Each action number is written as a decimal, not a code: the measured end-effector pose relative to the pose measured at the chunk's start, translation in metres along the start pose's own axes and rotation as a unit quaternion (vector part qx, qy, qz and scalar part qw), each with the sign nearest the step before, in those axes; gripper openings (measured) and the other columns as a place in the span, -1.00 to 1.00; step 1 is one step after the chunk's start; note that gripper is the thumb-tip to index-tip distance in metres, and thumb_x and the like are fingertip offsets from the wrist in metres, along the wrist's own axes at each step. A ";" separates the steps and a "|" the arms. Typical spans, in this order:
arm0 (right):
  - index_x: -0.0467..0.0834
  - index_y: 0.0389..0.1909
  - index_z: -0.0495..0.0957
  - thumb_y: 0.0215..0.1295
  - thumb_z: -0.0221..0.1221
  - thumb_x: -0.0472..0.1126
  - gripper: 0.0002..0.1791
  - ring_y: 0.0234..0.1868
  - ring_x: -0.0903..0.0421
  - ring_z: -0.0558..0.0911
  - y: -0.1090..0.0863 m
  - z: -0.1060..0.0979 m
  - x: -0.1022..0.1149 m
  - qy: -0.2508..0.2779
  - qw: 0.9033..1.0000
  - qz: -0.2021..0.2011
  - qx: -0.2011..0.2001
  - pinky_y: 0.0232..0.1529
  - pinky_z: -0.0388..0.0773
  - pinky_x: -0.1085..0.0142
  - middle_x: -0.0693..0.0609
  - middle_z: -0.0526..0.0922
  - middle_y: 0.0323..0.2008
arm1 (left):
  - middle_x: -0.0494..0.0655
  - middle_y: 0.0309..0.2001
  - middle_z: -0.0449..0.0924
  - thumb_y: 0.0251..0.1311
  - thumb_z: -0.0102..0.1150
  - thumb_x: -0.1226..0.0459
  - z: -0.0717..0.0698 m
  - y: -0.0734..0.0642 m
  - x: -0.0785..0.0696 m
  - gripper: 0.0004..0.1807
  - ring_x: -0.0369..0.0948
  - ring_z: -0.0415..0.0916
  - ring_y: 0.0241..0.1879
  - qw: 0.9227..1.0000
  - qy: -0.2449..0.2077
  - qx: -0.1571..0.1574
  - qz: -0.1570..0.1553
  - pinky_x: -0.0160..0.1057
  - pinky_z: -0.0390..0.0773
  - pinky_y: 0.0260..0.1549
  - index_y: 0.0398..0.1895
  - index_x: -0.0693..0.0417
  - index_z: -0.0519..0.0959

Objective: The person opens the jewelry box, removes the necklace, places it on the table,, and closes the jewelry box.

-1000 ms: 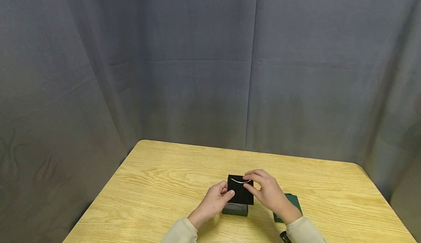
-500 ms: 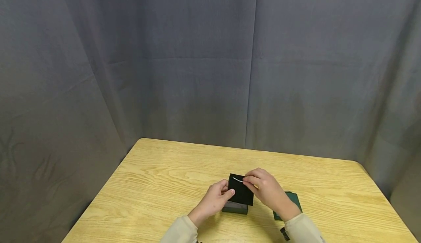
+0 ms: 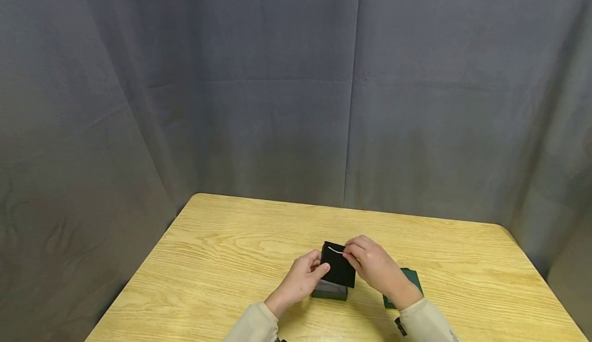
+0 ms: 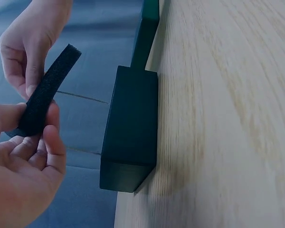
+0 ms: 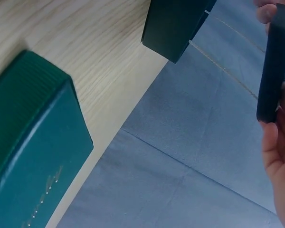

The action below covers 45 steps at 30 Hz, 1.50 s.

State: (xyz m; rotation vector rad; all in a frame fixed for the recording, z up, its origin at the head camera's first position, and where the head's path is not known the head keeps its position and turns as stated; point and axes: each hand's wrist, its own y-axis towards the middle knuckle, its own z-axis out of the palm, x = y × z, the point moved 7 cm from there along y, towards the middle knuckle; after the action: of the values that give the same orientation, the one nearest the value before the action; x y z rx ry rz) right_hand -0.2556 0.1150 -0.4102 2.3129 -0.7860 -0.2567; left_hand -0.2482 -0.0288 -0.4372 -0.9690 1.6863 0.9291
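Observation:
In the head view my left hand (image 3: 300, 283) grips the left edge of a square black foam pad (image 3: 339, 270), thumb on its face. A necklace shows as a thin white curved piece (image 3: 334, 250) near the pad's top edge. My right hand (image 3: 372, 265) pinches that piece's right end with thumb and forefinger. Fine chain-like strands (image 5: 223, 68) run between the pad and a dark green box (image 3: 330, 293) in the right wrist view. The box stands below the pad, open at the top and partly hidden by it. The pad appears edge-on in the left wrist view.
A green box lid (image 3: 411, 280) lies right of the box, partly under my right forearm. A small black object (image 3: 400, 326) shows by the right sleeve. Grey curtains (image 3: 277, 90) stand behind the wooden table (image 3: 222, 259).
My right fingers have closed from a spread pose onto the necklace's white piece. The pad has tilted slightly, while my left hand keeps its hold. The box has stayed put.

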 end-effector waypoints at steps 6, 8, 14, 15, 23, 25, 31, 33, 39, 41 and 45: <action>-0.12 -0.33 0.49 0.11 0.30 -0.41 -0.79 -0.30 0.23 0.48 0.000 0.001 -0.003 0.001 0.999 0.029 0.016 -0.29 0.51 0.37 0.12 0.50 -0.34 | -0.03 -0.30 0.62 0.38 -0.01 0.33 0.002 0.009 0.023 -0.88 -0.24 0.44 -0.45 1.000 0.004 -0.005 -0.009 -0.36 0.39 -0.47 -0.17 0.21 0.50; -0.13 -0.33 0.47 0.11 0.29 -0.42 -0.78 -0.33 0.24 0.47 0.000 0.001 -0.004 0.000 0.999 0.035 0.011 -0.31 0.50 0.36 0.13 0.49 -0.35 | -0.07 -0.28 0.62 0.38 0.00 0.30 0.003 0.013 0.033 -0.87 -0.25 0.47 -0.39 1.000 0.007 -0.006 -0.012 -0.34 0.43 -0.43 -0.16 0.16 0.51; -0.15 -0.32 0.48 0.14 0.25 -0.44 -0.82 -0.34 0.23 0.47 -0.001 -0.001 -0.005 -0.012 0.999 0.036 -0.013 -0.33 0.50 0.34 0.11 0.50 -0.38 | -0.08 -0.24 0.63 0.37 0.03 0.23 0.004 0.014 0.038 -0.84 -0.22 0.55 -0.27 1.000 0.009 -0.012 -0.006 -0.29 0.50 -0.35 -0.16 0.14 0.51; -0.16 -0.31 0.49 0.17 0.24 -0.42 -0.85 -0.33 0.22 0.49 -0.001 -0.001 -0.005 -0.016 0.999 0.034 -0.015 -0.31 0.51 0.33 0.10 0.51 -0.37 | -0.08 -0.25 0.63 0.37 0.03 0.22 0.004 0.015 0.038 -0.83 -0.18 0.56 -0.28 1.000 0.009 -0.014 -0.006 -0.29 0.50 -0.35 -0.16 0.14 0.51; -0.28 -0.21 0.58 -0.02 0.33 -0.52 -0.70 -0.27 0.10 0.56 0.003 0.000 -0.001 -0.052 0.999 0.008 -0.011 -0.25 0.55 0.28 -0.01 0.57 -0.31 | -0.09 -0.28 0.63 0.36 0.05 0.23 0.003 0.013 0.037 -0.84 -0.23 0.54 -0.32 0.999 0.013 -0.032 -0.009 -0.31 0.51 -0.36 -0.19 0.15 0.51; -0.29 -0.21 0.59 -0.07 0.34 -0.56 -0.66 -0.26 0.09 0.55 0.003 0.002 0.000 -0.058 0.998 0.006 -0.002 -0.24 0.55 0.29 -0.02 0.56 -0.31 | -0.10 -0.30 0.63 0.36 0.04 0.25 0.003 0.013 0.038 -0.86 -0.23 0.51 -0.39 0.999 0.012 -0.035 -0.013 -0.32 0.49 -0.42 -0.21 0.16 0.50; -0.28 -0.23 0.61 -0.07 0.33 -0.57 -0.67 -0.25 0.09 0.54 0.003 0.002 -0.003 -0.067 0.997 0.026 0.005 -0.22 0.55 0.29 -0.02 0.55 -0.30 | -0.02 -0.34 0.62 0.37 0.00 0.34 0.002 0.007 0.022 -0.88 -0.21 0.46 -0.47 0.999 0.001 -0.041 -0.014 -0.37 0.43 -0.50 -0.20 0.24 0.50; -0.28 -0.24 0.62 -0.06 0.33 -0.57 -0.68 -0.25 0.09 0.54 0.003 0.001 -0.003 -0.069 0.997 0.030 0.003 -0.22 0.55 0.29 -0.02 0.56 -0.30 | 0.02 -0.32 0.62 0.36 0.00 0.37 0.002 0.005 0.014 -0.87 -0.19 0.49 -0.43 0.999 0.000 -0.042 -0.013 -0.36 0.45 -0.48 -0.20 0.27 0.51; -0.27 -0.25 0.63 -0.05 0.32 -0.57 -0.69 -0.27 0.10 0.55 0.005 -0.002 -0.003 -0.069 0.997 0.033 -0.008 -0.25 0.55 0.30 -0.02 0.56 -0.31 | -0.04 -0.32 0.62 0.36 0.01 0.34 0.001 0.007 0.021 -0.87 -0.25 0.51 -0.41 0.998 -0.002 -0.057 -0.013 -0.35 0.49 -0.45 -0.18 0.24 0.51; -0.27 -0.25 0.63 -0.06 0.32 -0.58 -0.69 -0.27 0.10 0.54 0.005 -0.002 -0.003 -0.069 0.997 0.028 -0.010 -0.25 0.55 0.30 -0.01 0.56 -0.32 | -0.08 -0.34 0.61 0.35 0.02 0.33 0.002 0.010 0.030 -0.88 -0.29 0.50 -0.42 0.998 -0.001 -0.062 -0.011 -0.36 0.49 -0.46 -0.18 0.22 0.52; -0.28 -0.25 0.63 -0.11 0.34 -0.60 -0.65 -0.27 0.09 0.54 0.006 -0.004 -0.003 -0.071 0.997 0.009 -0.011 -0.26 0.55 0.30 -0.03 0.55 -0.32 | -0.10 -0.35 0.61 0.34 0.05 0.30 0.003 0.013 0.039 -0.87 -0.29 0.51 -0.41 0.998 -0.010 -0.068 -0.010 -0.36 0.50 -0.44 -0.18 0.20 0.52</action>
State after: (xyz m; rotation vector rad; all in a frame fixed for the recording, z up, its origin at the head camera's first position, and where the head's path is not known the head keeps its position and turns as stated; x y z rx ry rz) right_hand -0.2594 0.1156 -0.4029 2.2848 -0.8683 -0.4230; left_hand -0.2680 -0.0288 -0.4729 -1.0609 1.6099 1.0468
